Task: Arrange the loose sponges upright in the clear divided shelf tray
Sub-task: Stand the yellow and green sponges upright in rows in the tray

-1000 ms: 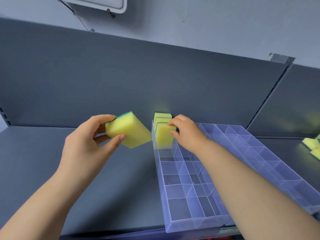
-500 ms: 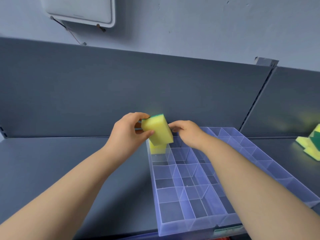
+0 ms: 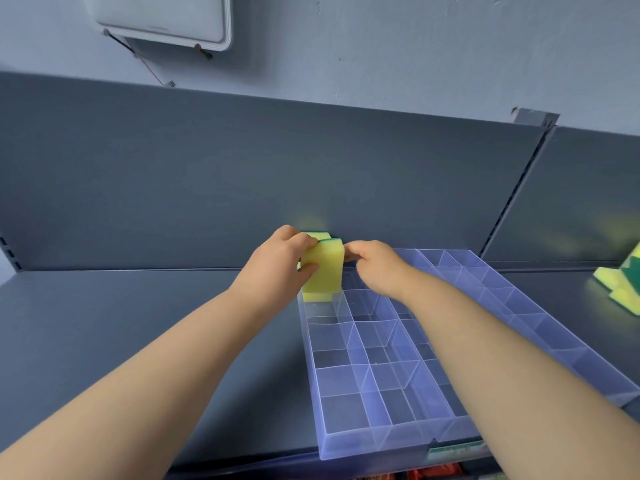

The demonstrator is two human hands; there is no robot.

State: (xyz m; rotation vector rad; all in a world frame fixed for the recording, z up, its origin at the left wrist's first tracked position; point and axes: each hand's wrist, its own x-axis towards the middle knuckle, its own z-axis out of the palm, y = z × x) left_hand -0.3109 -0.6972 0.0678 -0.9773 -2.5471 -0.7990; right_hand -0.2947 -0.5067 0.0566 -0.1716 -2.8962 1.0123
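A clear divided tray (image 3: 377,441) lies on the grey shelf, running away from me. In its far left corner, yellow sponges with green backs stand upright (image 3: 320,235). My left hand (image 3: 277,268) grips another yellow sponge (image 3: 323,268) upright, just in front of those, over the tray's far left compartment. My right hand (image 3: 375,265) is curled beside the sponge's right edge, its fingertips at the top corner. Whether the sponge's bottom touches the tray floor is hidden.
A few loose yellow and green sponges (image 3: 623,285) lie on the shelf at the far right. The shelf's dark back panel (image 3: 311,168) rises right behind the tray. A white box (image 3: 166,19) hangs on the wall above.
My left hand carried the sponge rightward from beside the tray and turned it upright against the standing sponges. My right hand stayed at the sponges' right side.
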